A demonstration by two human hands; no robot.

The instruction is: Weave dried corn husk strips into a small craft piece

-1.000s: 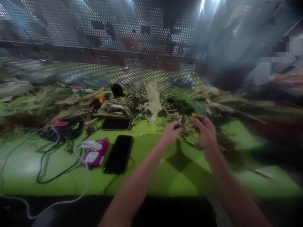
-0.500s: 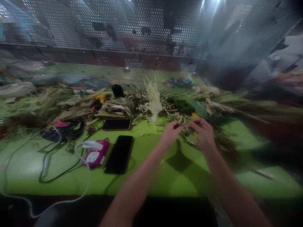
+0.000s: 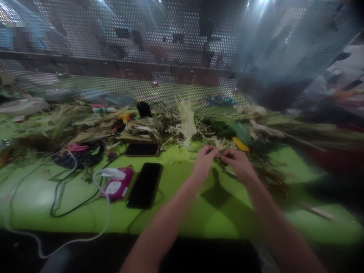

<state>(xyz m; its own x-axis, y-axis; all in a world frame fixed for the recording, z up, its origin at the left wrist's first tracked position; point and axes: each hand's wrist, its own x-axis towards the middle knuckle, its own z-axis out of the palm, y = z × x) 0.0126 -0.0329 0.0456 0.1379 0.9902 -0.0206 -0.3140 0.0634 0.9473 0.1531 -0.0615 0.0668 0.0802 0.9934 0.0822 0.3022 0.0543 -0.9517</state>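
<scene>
My left hand [image 3: 205, 161] is closed in a pinch over the green table. It grips the base of a small, pale husk piece [image 3: 220, 144], whose dry strips fan out above the fingertips. Close beside it, my right hand [image 3: 236, 163] pinches the same base; the fingertips of both hands nearly meet there, and the exact grip is too blurred to make out. Beyond my hands stands a pale yellow, translucent husk-like sheaf [image 3: 186, 119]. A yellow-handled tool [image 3: 240, 144] lies just behind my right hand.
Dried husks and stalks [image 3: 139, 129] are heaped along the back of the green table [image 3: 182, 223]. To the left lie a black phone [image 3: 145, 185], a second phone [image 3: 141, 149], a purple pack [image 3: 119, 185] and loose cables [image 3: 107, 212]. A perforated metal screen [image 3: 182, 49] rises behind.
My right hand has turned and dropped slightly, its fingers closer to my left. The pale strips now show spread above the fingertips. The whole view has shifted a little.
</scene>
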